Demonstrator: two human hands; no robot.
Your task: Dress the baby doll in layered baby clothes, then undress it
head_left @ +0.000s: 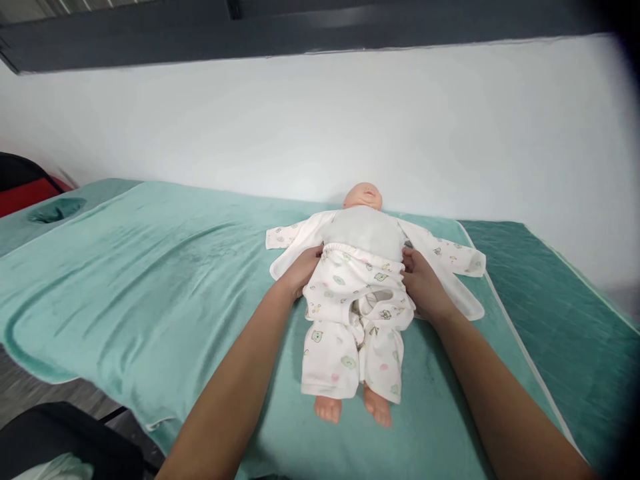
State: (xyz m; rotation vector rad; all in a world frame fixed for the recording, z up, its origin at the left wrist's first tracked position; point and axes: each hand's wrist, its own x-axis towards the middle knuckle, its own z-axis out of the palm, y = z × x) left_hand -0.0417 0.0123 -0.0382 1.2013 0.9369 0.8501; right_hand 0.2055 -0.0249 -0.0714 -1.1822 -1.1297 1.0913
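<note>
A baby doll (364, 195) lies on its back, head towards the wall and bare feet towards me. White printed baby pants (345, 277) cover its legs and reach up over its lower belly, with a gap at the crotch. My left hand (306, 268) is closed on the left side of the waistband. At the other side, my right hand (421, 280) has its fingers curled on the waistband's edge. Beneath the doll, a white printed baby jacket (459, 259) is spread open with both sleeves out. The doll's torso (364, 230) is pale grey-white.
A light green sheet (165, 287) covers the table, with a darker green cover (555, 300) to the right. Behind stands a white wall (280, 127). A face hole (57, 210) lies at the far left. A black chair-like object (70, 433) is at lower left.
</note>
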